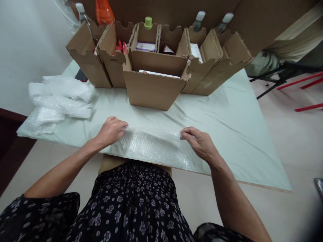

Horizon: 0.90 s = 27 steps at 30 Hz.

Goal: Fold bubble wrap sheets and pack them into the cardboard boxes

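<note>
A clear sheet of bubble wrap (153, 144) stretches between my two hands at the front edge of the table. My left hand (112, 129) pinches its upper left corner. The upper right corner is pinched between the thumb and fingers of my right hand (198, 139). The lower part of the sheet rests on the pale green tablecloth (227, 134). Just beyond it stands a cardboard box (153, 89) with an open top and a white item (159, 74) partly showing inside.
Several open cardboard boxes (204, 74) line the back. Behind them are an orange bottle (104, 13), a green cap (148, 23) and clear bottles with white caps (200, 15). A bubble wrap pile (60, 101) lies left. Red-legged furniture (300, 80) stands right.
</note>
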### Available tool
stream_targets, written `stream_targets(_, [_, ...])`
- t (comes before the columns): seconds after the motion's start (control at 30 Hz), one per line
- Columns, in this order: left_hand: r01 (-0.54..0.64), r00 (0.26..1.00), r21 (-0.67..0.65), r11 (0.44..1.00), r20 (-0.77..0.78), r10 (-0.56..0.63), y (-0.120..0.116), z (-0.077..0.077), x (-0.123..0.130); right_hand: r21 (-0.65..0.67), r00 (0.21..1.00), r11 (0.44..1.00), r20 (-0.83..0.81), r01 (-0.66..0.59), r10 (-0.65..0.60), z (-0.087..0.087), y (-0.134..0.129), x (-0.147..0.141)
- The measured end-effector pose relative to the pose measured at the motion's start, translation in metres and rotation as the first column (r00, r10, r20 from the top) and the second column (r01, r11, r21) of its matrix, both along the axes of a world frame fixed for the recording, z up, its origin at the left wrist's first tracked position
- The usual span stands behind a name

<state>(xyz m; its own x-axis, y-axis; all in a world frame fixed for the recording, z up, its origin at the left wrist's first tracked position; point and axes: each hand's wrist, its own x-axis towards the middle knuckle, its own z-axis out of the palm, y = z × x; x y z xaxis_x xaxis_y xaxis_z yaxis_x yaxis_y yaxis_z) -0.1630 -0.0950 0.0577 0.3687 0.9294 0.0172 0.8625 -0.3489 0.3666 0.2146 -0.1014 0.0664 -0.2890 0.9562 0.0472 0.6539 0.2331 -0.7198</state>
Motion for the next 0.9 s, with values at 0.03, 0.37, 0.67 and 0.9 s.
stream_targets(0.03, [-0.040, 0.998, -0.058, 0.998, 0.052, 0.043, 0.004, 0.007, -0.004, -0.027, 0.998, 1.000, -0.059, 0.013, -0.015, 0.007, 0.002, 0.002])
stream_targets(0.37, [-0.271, 0.936, -0.400, 0.876, 0.103, 0.337, 0.049, -0.007, -0.025, -0.015, 0.935, 0.939, -0.084, 0.344, -0.344, -0.041, 0.049, 0.008])
stream_targets(0.67, [-0.244, 0.969, 0.335, 0.910, 0.125, 0.214, 0.008, -0.028, 0.001, 0.390, 0.965, 0.899, 0.080, 0.199, -0.248, -0.044, -0.007, -0.020])
stream_targets(0.9, [0.253, 0.955, 0.106, 0.962, -0.189, -0.231, -0.024, -0.065, 0.054, 0.105, 0.898, 0.969, 0.410, -0.223, 0.162, -0.064, 0.006, -0.120])
